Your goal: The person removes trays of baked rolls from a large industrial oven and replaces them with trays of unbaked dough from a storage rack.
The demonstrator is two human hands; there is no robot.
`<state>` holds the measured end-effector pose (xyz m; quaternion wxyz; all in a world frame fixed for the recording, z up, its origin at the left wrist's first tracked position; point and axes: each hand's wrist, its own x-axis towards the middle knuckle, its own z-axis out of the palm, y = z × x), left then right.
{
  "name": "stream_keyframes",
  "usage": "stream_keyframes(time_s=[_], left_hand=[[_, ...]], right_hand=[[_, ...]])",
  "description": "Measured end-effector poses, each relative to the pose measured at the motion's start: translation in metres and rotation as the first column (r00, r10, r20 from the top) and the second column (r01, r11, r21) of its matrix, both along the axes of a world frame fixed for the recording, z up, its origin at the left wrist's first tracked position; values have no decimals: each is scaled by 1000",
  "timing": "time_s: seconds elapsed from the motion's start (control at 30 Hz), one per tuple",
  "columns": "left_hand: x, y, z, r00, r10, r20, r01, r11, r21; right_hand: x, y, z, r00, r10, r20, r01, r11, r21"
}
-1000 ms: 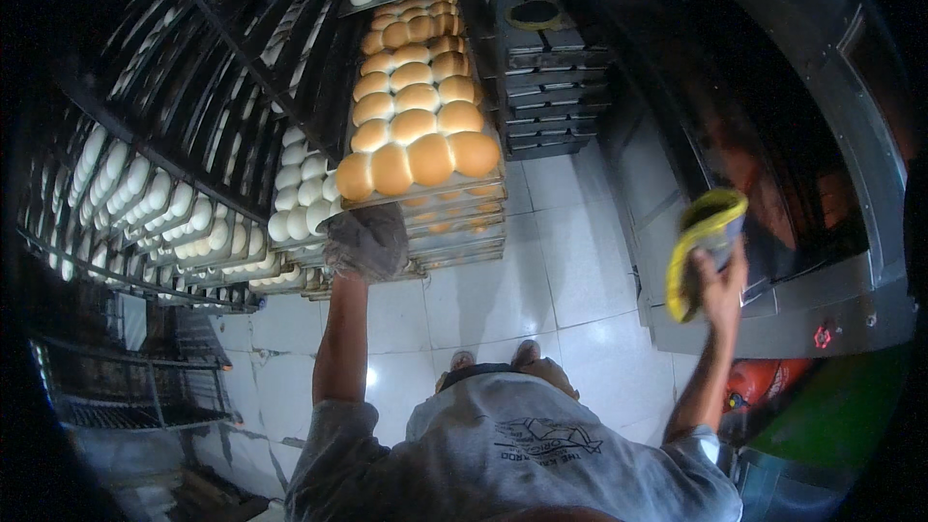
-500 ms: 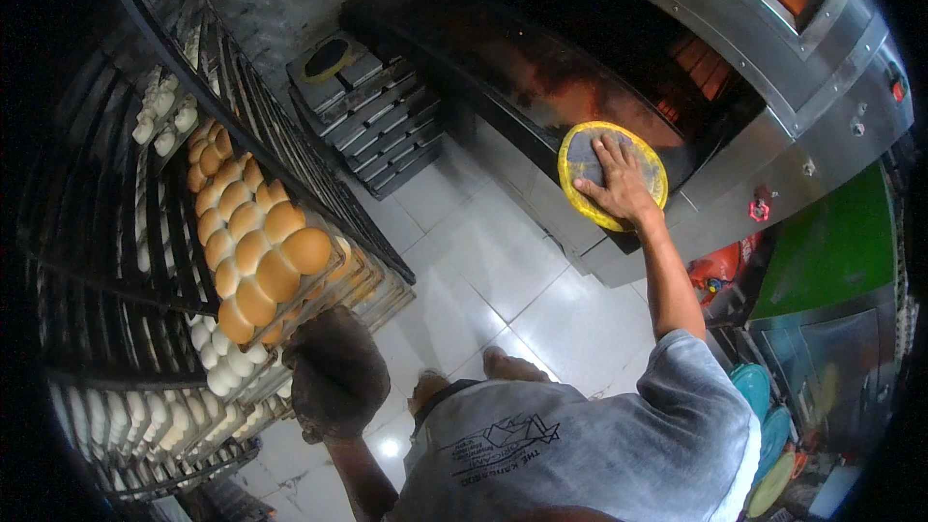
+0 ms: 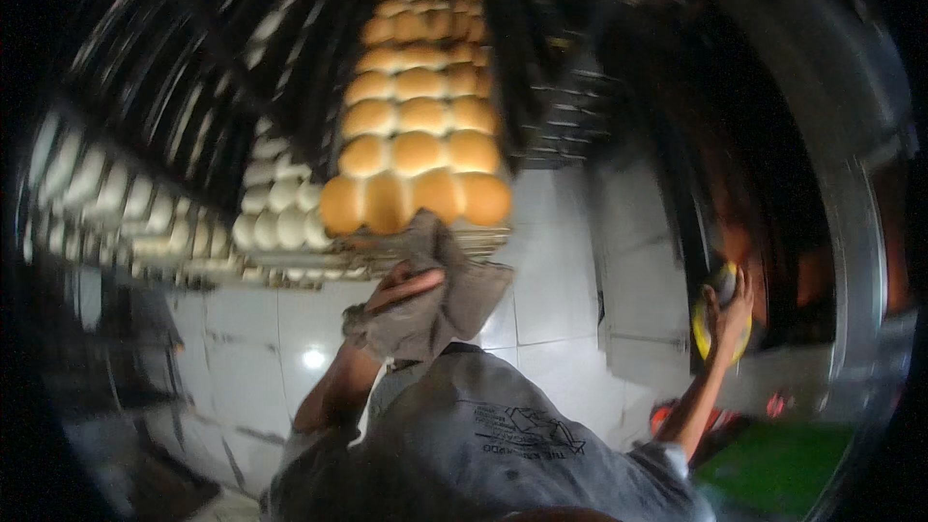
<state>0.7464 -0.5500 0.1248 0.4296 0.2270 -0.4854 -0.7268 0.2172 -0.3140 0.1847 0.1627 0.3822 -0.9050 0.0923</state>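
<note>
My left hand (image 3: pixel 404 288) is closed around a dark, stained cloth (image 3: pixel 474 295), partly folded over the fingers. The cloth's upper end meets the front row of golden-brown buns (image 3: pixel 418 151); whether it touches their tray (image 3: pixel 488 240) I cannot tell. Several rows of buns sit packed together on that tray, in a rack. Over at the right, my right hand (image 3: pixel 733 317) lies on a round grey pad with a yellow rim (image 3: pixel 702 331), by the oven opening. Thumb and fingers look apart there, though motion smears them.
A dark metal rack (image 3: pixel 290 126) holds trays of pale dough pieces (image 3: pixel 280 198) at left and farther back. Along the right side runs the metal oven (image 3: pixel 865 232), glowing orange inside. White floor tiles (image 3: pixel 556 275) lie between them. A green panel (image 3: pixel 773 464) stands at lower right.
The view has swung left toward the rack, so the buns now stand ahead. My left hand with the cloth has come up to the bun tray's front. My right hand stays at the pad.
</note>
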Motion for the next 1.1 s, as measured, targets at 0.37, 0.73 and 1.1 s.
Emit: stream_keyframes(time_s=[0.37,0.73,1.1], left_hand=[[118,26,21,973,-46,226,-76,861,502],[247,145,-105,589,783,200,-640,301,707],[469,126,-227,538,815,213,-648,239,723]], right_hand=[[318,-216,7,-36,653,757,-796,439,-417],[561,-295,-80,-722,349,597,-467,391,-793],[706,-624,-141,-150,908,391,398,418,-816]])
